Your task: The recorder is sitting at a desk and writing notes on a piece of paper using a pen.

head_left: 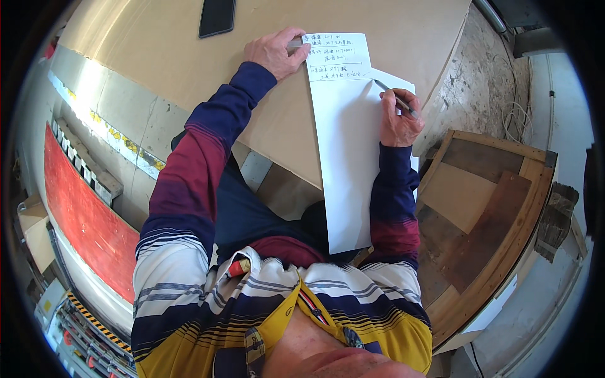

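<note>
Left hand: flat, released, pinning the paper on the bench.
Right hand: grasping pen.
Progress: top lines written; rest blank.

You're likely in a workshop: a rough wooden pallet, bare concrete floor, and hazard-striped red machinery surround your bench.
</note>
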